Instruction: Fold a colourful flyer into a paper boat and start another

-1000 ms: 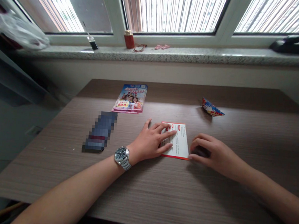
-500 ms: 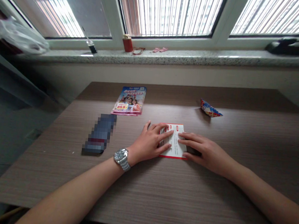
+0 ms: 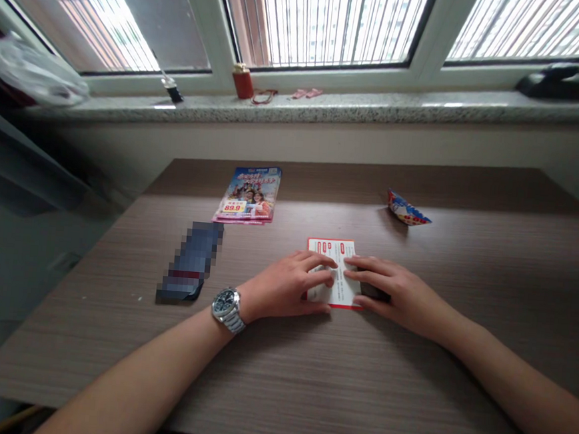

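Note:
A white printed leaflet [image 3: 343, 288] with red edges and red labels lies flat on the wooden table [image 3: 277, 376] in front of me. Over its left part rests my left hand [image 3: 294, 284], fingers apart and slightly bent, thumb by the leaflet's lower edge. From the other side my right hand [image 3: 396, 292] lays its spread fingertips on the leaflet's right edge. Neither hand grips the paper. On my left wrist is a silver watch [image 3: 227, 306]. Part of the leaflet is hidden under my left hand.
A stack of colourful flyers [image 3: 250, 194] lies at the back left, with a pixelated dark phone-like object [image 3: 190, 263] nearer me. At the back right stands a folded colourful paper piece [image 3: 407, 209]. The windowsill [image 3: 358, 112] holds a red container [image 3: 242, 81] and a plastic bag [image 3: 35, 70].
My left hand has shifted toward me, uncovering the leaflet's upper left corner, and its fingers are more bent. My right hand stays in place. The view has tilted slightly.

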A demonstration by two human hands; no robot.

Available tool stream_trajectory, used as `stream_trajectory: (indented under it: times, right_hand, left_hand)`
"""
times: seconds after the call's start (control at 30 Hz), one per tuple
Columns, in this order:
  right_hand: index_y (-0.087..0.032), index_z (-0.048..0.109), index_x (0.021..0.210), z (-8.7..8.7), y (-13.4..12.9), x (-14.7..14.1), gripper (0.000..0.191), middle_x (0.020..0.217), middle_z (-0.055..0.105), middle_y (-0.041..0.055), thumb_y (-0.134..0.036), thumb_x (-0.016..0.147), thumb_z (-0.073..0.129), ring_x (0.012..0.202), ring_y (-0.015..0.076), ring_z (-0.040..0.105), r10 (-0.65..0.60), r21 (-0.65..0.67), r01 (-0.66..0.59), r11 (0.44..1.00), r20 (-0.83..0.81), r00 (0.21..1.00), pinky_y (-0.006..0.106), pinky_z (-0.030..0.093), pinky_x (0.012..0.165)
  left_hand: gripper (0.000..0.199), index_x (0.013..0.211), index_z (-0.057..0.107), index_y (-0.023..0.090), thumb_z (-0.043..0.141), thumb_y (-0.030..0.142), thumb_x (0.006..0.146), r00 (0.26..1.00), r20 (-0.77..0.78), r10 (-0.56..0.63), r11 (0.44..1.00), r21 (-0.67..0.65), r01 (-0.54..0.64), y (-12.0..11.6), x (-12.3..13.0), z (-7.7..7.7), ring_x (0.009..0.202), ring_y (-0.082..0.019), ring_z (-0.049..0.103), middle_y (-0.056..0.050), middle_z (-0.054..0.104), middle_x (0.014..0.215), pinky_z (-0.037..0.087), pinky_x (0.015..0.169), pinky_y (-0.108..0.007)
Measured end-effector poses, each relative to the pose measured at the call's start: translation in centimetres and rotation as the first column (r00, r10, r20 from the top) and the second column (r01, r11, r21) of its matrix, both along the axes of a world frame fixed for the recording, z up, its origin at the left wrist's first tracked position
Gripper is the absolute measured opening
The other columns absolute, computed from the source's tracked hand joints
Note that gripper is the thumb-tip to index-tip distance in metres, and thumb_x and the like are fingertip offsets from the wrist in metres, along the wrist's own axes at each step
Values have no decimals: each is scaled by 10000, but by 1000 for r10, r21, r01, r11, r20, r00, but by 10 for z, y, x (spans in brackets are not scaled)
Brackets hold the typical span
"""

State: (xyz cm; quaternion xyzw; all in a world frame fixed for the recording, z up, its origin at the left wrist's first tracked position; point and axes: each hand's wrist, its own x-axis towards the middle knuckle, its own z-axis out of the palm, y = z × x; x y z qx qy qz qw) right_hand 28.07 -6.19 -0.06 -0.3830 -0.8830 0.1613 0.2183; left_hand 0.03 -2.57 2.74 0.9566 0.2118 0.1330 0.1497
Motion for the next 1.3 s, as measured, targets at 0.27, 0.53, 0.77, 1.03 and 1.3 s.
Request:
stream_trajectory:
  times: [0.27, 0.53, 0.77, 1.03, 1.3]
  right_hand:
    - [-288, 610, 1362, 1, 0, 0, 437, 1468, 582, 105, -302, 929, 667, 1299, 293, 592, -3, -5, 3, 1000, 23, 1000, 529, 453, 1122]
    - [-298, 591, 1397, 6, -1, 2, 546, 1486, 569, 101, -350, 873, 736, 1324, 310, 571, 10, 14, -10, 1000, 38, 999, 527, 464, 1111]
    - [-312, 632, 1355, 8, -1, 4, 531, 1453, 601, 97, -354, 845, 771, 1337, 321, 558, 86, 29, -86, 996, 28, 996, 565, 449, 1115]
    - [-291, 633, 1331, 8, -1, 4, 430, 1400, 647, 81, -323, 907, 697, 1342, 292, 559, 97, 35, -97, 995, 7, 995, 530, 428, 1145]
    - [-262, 596, 1327, 12, 1, 5, 422, 1380, 655, 101, -374, 927, 673, 1351, 281, 550, 111, -6, -111, 994, 12, 994, 498, 420, 1149]
  left_hand:
    - [218, 1083, 654, 213, 636, 378, 943, 999, 41, -18, 1000, -12, 19, -1, 3, -3, 1186, -235, 587, -91, 639, 1289, 476, 1051, -414]
    - [219, 1101, 650, 222, 638, 367, 937, 999, 32, 1, 1000, -22, 0, -2, 3, 0, 1177, -231, 592, -79, 633, 1303, 482, 1039, -405]
    - [235, 1105, 655, 224, 641, 384, 933, 999, 32, 3, 1000, -31, -2, -2, 3, 1, 1175, -232, 595, -78, 641, 1293, 482, 1038, -408]
    - [334, 1123, 635, 217, 695, 445, 887, 1000, 15, -8, 999, -33, 9, -2, 2, 2, 1182, -254, 586, -86, 629, 1315, 474, 1038, -415]
    - [188, 1053, 653, 208, 594, 364, 966, 998, 63, 18, 998, -54, -14, -2, 3, 1, 1136, -224, 622, -81, 659, 1260, 486, 1013, -377]
